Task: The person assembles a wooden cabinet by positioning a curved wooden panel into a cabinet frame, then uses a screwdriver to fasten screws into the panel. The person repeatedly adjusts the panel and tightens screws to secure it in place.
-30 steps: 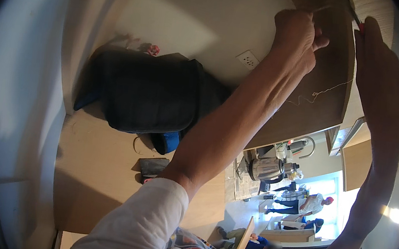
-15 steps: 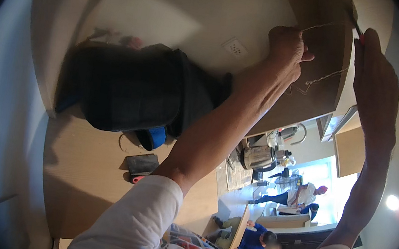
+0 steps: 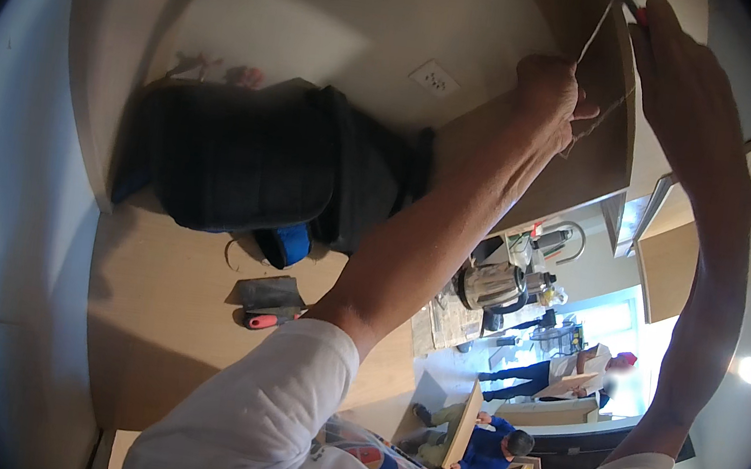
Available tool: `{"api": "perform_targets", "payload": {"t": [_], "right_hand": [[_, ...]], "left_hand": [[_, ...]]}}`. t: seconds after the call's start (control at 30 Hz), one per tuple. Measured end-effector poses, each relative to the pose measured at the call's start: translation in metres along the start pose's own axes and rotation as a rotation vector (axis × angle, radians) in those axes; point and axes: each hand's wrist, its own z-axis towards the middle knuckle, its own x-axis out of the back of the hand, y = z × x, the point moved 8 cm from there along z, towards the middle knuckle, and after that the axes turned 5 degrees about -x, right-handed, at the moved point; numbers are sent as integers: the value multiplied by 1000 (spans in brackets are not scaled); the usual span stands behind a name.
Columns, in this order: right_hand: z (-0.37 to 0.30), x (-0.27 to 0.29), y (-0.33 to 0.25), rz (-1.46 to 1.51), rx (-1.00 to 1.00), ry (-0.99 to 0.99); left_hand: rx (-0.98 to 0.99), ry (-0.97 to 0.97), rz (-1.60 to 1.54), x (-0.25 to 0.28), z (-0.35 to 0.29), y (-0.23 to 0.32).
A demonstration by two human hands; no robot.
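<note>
My left hand (image 3: pixel 550 97) is closed on a thin, light brown string (image 3: pixel 593 36), and a loop of the string hangs beside its fingers. From that hand the string runs tautly up toward a slim dark tool (image 3: pixel 631 3) with a bit of red on its handle. My right hand (image 3: pixel 686 76) grips this tool beside the edge of a wooden panel (image 3: pixel 621 124). The tool's tip is cut off at the top of the view, so its kind cannot be told.
A black backpack (image 3: pixel 244 157) leans inside the wooden cabinet, below a wall socket (image 3: pixel 434 78). On the wood surface lies a scraper (image 3: pixel 269 301) with a red handle. A metal kettle (image 3: pixel 491 286) stands beyond my left arm. Two people, one holding a wooden board (image 3: pixel 467 424), are farther off.
My right hand and the tool have moved up and left. The string between the hands now slants steeply upward. The farther person now holds a board-like panel.
</note>
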Motion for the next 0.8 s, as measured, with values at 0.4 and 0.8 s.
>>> {"api": "perform_targets", "payload": {"t": [0.4, 0.8], "right_hand": [[-21, 3, 8, -59, -141, -6], [-12, 24, -31, -57, -186, -43]], "left_hand": [[-57, 55, 9, 27, -8, 14], [-99, 43, 65, 47, 17, 22]]}}
